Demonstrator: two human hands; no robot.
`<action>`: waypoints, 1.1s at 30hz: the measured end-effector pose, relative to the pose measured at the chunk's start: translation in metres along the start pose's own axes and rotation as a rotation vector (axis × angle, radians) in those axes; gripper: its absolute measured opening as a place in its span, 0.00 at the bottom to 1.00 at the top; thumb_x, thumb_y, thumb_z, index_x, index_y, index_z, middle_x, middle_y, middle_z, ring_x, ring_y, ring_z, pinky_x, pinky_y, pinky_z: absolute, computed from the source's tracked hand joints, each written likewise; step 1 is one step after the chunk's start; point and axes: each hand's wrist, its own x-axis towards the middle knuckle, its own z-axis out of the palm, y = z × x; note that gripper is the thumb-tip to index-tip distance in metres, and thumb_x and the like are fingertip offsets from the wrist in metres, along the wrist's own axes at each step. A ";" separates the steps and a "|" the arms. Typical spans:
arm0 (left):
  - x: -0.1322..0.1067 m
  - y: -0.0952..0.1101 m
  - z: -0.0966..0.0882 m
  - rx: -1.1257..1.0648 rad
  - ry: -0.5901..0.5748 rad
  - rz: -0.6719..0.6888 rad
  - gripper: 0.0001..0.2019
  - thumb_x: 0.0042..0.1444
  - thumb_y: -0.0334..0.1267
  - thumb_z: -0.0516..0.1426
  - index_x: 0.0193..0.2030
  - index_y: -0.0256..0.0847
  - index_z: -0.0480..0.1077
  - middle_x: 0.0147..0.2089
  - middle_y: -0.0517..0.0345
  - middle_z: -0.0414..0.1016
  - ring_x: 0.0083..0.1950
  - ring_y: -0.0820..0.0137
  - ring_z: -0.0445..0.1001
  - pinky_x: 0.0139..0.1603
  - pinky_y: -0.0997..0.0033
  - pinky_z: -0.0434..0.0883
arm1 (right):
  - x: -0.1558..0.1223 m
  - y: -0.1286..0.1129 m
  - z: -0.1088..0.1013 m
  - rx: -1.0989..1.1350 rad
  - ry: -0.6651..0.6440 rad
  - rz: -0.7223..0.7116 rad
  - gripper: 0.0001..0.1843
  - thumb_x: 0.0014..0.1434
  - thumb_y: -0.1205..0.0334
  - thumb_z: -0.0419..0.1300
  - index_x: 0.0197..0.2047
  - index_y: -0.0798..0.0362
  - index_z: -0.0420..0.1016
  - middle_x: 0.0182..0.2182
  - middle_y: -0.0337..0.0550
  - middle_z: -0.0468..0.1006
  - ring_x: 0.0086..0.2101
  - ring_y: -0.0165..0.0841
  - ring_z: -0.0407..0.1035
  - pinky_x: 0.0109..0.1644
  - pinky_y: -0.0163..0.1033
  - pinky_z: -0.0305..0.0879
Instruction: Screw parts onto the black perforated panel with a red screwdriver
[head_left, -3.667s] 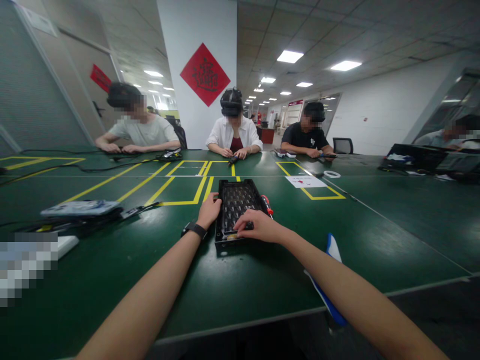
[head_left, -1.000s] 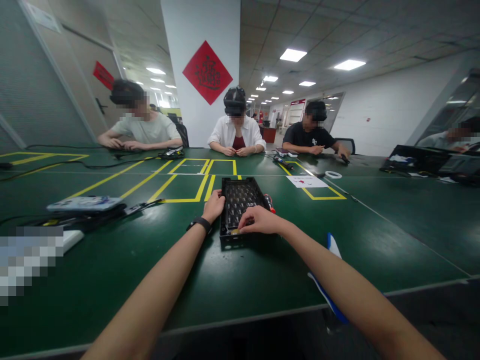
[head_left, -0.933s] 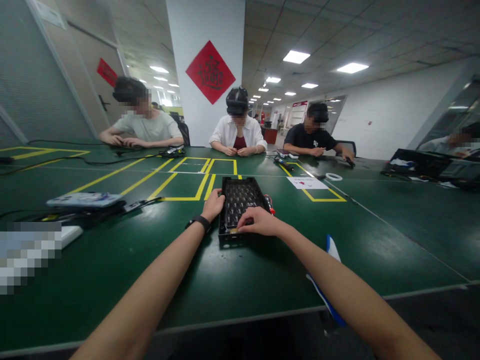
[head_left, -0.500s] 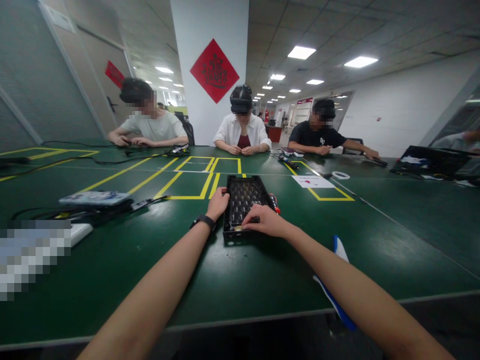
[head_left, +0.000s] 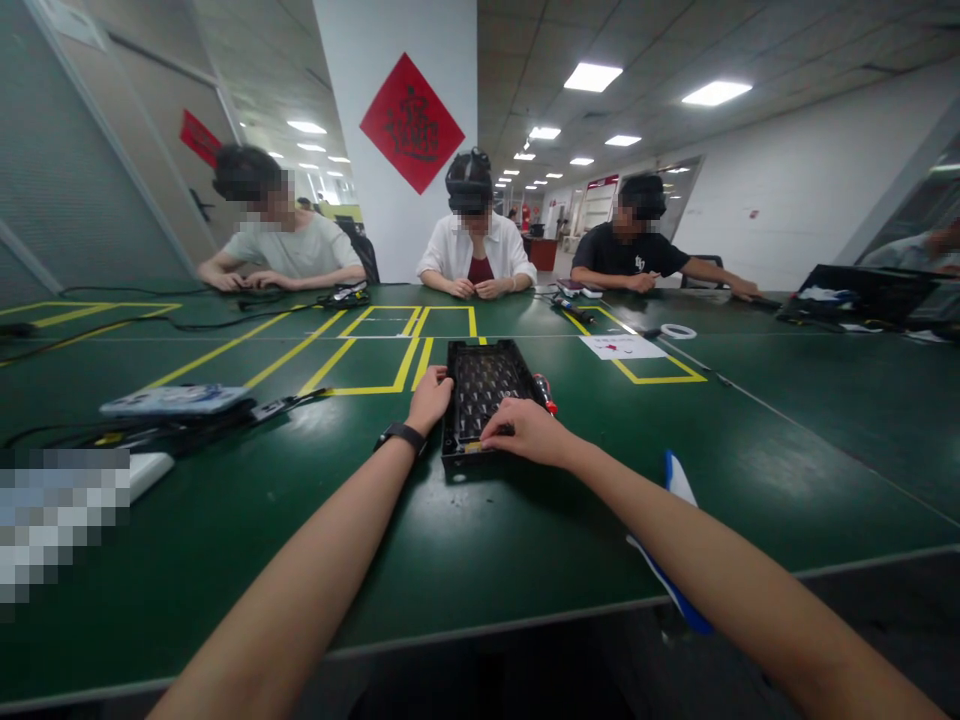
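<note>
A black rectangular plastic case [head_left: 487,375], its inside covered with rows of small shiny raised shapes, lies on the green table in front of me. My left hand [head_left: 431,398] grips its left wall, with the thumb on the near side. Over the case's near right part is my right hand [head_left: 525,432], fingertips pinched together near the front wall. A small yellowish piece [head_left: 473,447] sits beside those fingertips in the case's near end. What the pinch holds, if anything, is hidden by the fingers. Red and dark parts [head_left: 546,392] stick out past the case's right side.
Yellow tape [head_left: 352,390] marks rectangles on the table. To the left are a flat boxed device [head_left: 177,400], cables and a white object [head_left: 150,478]. A blue-and-white object [head_left: 679,480] lies by my right forearm. A paper sheet [head_left: 622,347] and white ring [head_left: 678,331] lie farther right. Three people sit opposite.
The whole view has shifted slightly, moving things a little left and up. My left hand stays on the case's wall, and the right keeps its pinch at the near end.
</note>
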 end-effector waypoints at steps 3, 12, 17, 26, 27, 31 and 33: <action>0.000 0.001 0.000 0.003 0.003 -0.008 0.17 0.50 0.36 0.49 0.48 0.37 0.64 0.49 0.49 0.71 0.49 0.65 0.69 0.52 0.64 0.65 | 0.000 0.001 0.000 0.002 -0.011 -0.006 0.11 0.53 0.55 0.60 0.35 0.52 0.79 0.30 0.44 0.76 0.35 0.31 0.65 0.40 0.36 0.58; -0.002 0.005 0.000 0.005 0.002 -0.010 0.17 0.51 0.35 0.49 0.48 0.37 0.64 0.47 0.49 0.72 0.48 0.65 0.70 0.50 0.65 0.65 | 0.001 0.002 -0.003 0.083 -0.088 -0.042 0.09 0.54 0.58 0.60 0.37 0.50 0.79 0.31 0.40 0.78 0.36 0.31 0.65 0.43 0.37 0.58; -0.002 0.005 -0.001 0.004 -0.001 -0.017 0.17 0.51 0.36 0.48 0.48 0.38 0.64 0.47 0.49 0.72 0.48 0.65 0.70 0.50 0.65 0.65 | 0.000 0.001 -0.005 -0.025 -0.027 -0.041 0.11 0.52 0.54 0.61 0.36 0.50 0.79 0.35 0.43 0.75 0.39 0.33 0.63 0.46 0.39 0.58; -0.002 0.003 -0.001 0.011 -0.005 -0.013 0.18 0.51 0.36 0.48 0.49 0.37 0.64 0.46 0.49 0.72 0.46 0.65 0.70 0.48 0.66 0.66 | 0.001 0.005 -0.006 -0.080 -0.046 -0.070 0.11 0.53 0.53 0.60 0.31 0.51 0.79 0.40 0.44 0.73 0.44 0.35 0.61 0.49 0.42 0.56; -0.002 0.003 -0.001 0.014 -0.005 -0.014 0.18 0.51 0.36 0.48 0.49 0.37 0.64 0.46 0.49 0.72 0.46 0.65 0.70 0.48 0.66 0.66 | 0.001 0.005 -0.005 -0.069 -0.045 -0.082 0.11 0.53 0.54 0.60 0.31 0.51 0.79 0.38 0.44 0.74 0.43 0.34 0.62 0.49 0.41 0.57; -0.002 0.004 -0.002 0.026 -0.001 -0.021 0.18 0.51 0.37 0.49 0.49 0.38 0.64 0.47 0.49 0.72 0.47 0.65 0.70 0.49 0.65 0.65 | 0.002 0.002 -0.006 -0.033 -0.067 -0.121 0.09 0.55 0.58 0.59 0.34 0.54 0.78 0.33 0.43 0.78 0.38 0.32 0.66 0.48 0.39 0.57; -0.002 0.005 -0.003 0.029 0.001 -0.021 0.17 0.51 0.37 0.49 0.49 0.38 0.64 0.47 0.49 0.72 0.47 0.65 0.70 0.49 0.65 0.65 | 0.003 0.000 -0.008 -0.034 -0.070 -0.142 0.09 0.56 0.59 0.58 0.35 0.54 0.78 0.33 0.43 0.79 0.37 0.31 0.67 0.48 0.39 0.57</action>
